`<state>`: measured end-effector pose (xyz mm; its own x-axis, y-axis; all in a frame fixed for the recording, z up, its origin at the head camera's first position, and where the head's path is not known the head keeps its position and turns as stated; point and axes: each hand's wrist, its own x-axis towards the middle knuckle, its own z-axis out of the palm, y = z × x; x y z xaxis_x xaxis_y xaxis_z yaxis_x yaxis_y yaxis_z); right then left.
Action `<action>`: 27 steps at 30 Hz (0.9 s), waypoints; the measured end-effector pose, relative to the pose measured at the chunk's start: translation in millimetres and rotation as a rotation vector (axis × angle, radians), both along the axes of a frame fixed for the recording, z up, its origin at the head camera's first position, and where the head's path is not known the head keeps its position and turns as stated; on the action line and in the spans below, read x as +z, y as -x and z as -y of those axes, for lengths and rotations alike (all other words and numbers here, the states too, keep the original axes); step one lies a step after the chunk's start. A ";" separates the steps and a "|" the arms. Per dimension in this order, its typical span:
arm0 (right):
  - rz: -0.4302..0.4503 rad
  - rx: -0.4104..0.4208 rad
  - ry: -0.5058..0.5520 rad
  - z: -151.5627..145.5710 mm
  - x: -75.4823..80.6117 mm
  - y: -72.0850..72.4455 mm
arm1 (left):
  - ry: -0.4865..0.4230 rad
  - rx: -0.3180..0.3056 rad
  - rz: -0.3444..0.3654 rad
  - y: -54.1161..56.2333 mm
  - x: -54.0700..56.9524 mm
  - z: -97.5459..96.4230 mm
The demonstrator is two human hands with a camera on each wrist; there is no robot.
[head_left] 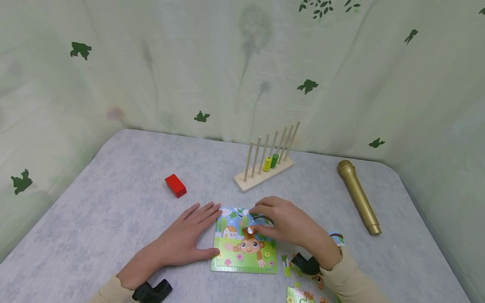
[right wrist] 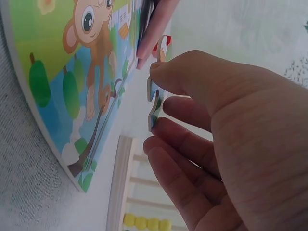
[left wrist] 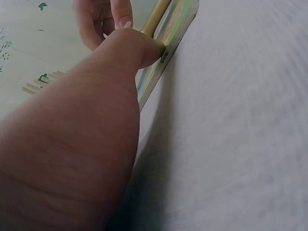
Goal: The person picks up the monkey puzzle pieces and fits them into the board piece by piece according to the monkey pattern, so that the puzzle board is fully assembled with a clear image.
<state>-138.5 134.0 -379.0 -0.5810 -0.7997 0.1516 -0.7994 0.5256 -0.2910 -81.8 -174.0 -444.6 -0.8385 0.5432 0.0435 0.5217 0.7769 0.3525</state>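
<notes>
A square jigsaw board (head_left: 248, 257) with a monkey, a house and flowers lies at the front middle of the table. My left hand (head_left: 183, 242) rests at the board's left side, fingers spread, with thumb and fingertips at its edge. Over the upper right of the board is my right hand (head_left: 285, 221). It pinches a jigsaw piece (right wrist: 156, 109) between thumb and fingers, and in the right wrist view the piece stands on edge above the picture. The right hand hides part of the board's upper right in the head view.
Loose jigsaw pieces (head_left: 297, 296) lie right of the board, partly under the right forearm. Behind stands a wooden peg rack (head_left: 248, 185) with yellow beads (head_left: 267, 164) and green beads (head_left: 274, 160). A red block (head_left: 175, 186) is at left, a gold microphone (head_left: 359, 198) at right.
</notes>
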 end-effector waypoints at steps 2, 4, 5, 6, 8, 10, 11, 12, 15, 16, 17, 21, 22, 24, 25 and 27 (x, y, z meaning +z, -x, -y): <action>0.003 0.007 -0.004 3.4 0.2 0.4 | 0.001 -0.001 0.000 0.0 0.0 -0.1; -0.005 0.022 -0.006 7.1 -0.2 1.2 | 0.002 -0.002 -0.004 -0.1 0.1 0.0; -0.009 0.028 -0.007 8.8 -0.4 1.5 | 0.003 -0.003 -0.006 -0.2 0.2 0.0; -0.012 0.035 -0.007 10.4 -0.8 1.8 | 0.003 -0.004 -0.009 -0.2 0.3 0.0; -0.017 0.050 -0.003 13.2 -1.8 2.5 | 0.003 -0.007 -0.016 -0.3 0.4 0.2; -0.019 0.058 0.001 15.3 -3.2 3.5 | 0.001 -0.009 -0.022 -0.1 0.3 0.3; -0.017 0.056 -0.003 16.2 -3.6 3.9 | 0.000 -0.010 -0.024 0.0 0.1 0.3; -0.018 0.057 -0.004 17.0 -4.5 4.3 | -0.003 -0.011 -0.024 0.2 -0.1 0.4; -0.013 0.057 -0.012 19.8 -5.5 5.5 | -0.009 -0.012 -0.024 0.4 -0.7 0.5; -0.010 0.056 -0.016 20.8 -5.8 5.8 | -0.010 -0.012 -0.022 0.4 -0.9 0.5; -0.009 0.057 -0.019 21.9 -5.8 6.0 | -0.011 -0.012 -0.021 0.3 -1.0 0.6; 0.006 0.055 -0.032 25.8 -6.0 6.7 | -0.011 -0.015 -0.022 -0.1 -1.2 0.5; 0.010 0.053 -0.037 26.8 -5.8 6.7 | -0.012 -0.016 -0.025 -0.3 -1.1 0.5; 0.011 0.053 -0.042 28.8 -6.7 7.1 | -0.011 -0.016 -0.030 -0.6 -1.0 0.6; 0.012 0.055 -0.043 30.1 -6.8 7.3 | -0.011 -0.017 -0.034 -0.6 -0.8 0.7; 0.013 0.061 -0.045 32.4 -7.8 8.1 | -0.010 -0.018 -0.047 -0.6 -0.8 0.9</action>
<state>-146.6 101.6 -386.8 -0.5324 -0.8396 0.1078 -0.8269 0.4886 -0.2785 -81.2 -174.9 -445.3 -0.8253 0.5578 0.0884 0.5520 0.7636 0.3350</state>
